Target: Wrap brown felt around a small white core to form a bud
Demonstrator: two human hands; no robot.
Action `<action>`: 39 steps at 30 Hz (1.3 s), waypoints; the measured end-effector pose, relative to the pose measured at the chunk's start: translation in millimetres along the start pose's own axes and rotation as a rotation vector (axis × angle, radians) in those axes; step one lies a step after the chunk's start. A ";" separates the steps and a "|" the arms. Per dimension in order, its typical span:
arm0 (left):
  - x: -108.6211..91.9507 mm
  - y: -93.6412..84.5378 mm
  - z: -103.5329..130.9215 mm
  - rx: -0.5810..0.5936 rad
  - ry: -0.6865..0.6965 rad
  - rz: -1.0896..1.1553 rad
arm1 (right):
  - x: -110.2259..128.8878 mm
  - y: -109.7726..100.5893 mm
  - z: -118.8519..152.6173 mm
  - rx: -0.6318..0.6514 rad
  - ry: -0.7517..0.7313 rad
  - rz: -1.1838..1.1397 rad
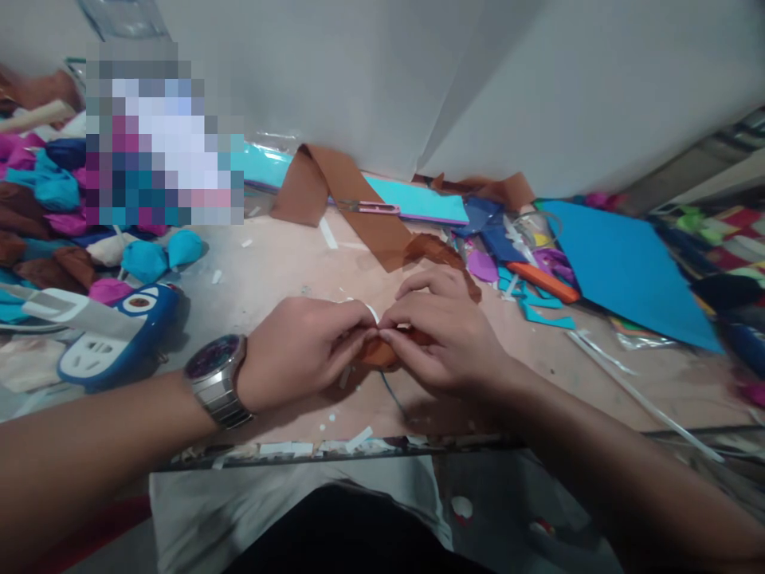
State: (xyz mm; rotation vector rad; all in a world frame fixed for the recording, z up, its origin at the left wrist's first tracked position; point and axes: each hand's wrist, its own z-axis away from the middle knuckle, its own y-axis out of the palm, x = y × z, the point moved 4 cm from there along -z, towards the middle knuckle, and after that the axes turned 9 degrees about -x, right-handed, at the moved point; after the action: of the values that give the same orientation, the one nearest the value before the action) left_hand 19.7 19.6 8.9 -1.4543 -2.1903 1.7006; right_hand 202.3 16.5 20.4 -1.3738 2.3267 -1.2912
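Note:
My left hand (302, 347), with a metal watch (218, 379) at its wrist, is closed in a pinch at the middle of the table. Its fingertips meet those of my right hand (451, 335), which pinches too. Between and below the fingers shows a small orange-brown piece (386, 355) that looks like crepe paper, mostly hidden by the hands. A thin white strip (373, 311) stands up at the fingertips. Just beyond my right hand lies crumpled brown paper (439, 253).
Pink-handled thread snips (376, 207) rest on a long brown strip (358, 195). An orange cutter (543, 283) and a blue sheet (627, 271) are at right. A blue-and-white power socket (116, 339) and several coloured paper bundles (53, 183) crowd the left. White scraps lie along the front edge.

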 end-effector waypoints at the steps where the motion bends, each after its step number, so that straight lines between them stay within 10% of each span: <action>1: -0.1 0.8 0.5 -0.001 0.024 -0.037 | 0.2 0.4 0.1 0.009 0.009 -0.011; 39: -0.9 3.2 -0.6 0.086 -0.226 0.263 | -0.6 2.4 -1.1 0.072 0.067 -0.042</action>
State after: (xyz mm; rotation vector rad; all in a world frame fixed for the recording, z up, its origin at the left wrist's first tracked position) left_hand 22.6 19.4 7.1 -1.6664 -2.0683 2.1093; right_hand 200.6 18.1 19.1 -1.3856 2.2813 -1.4397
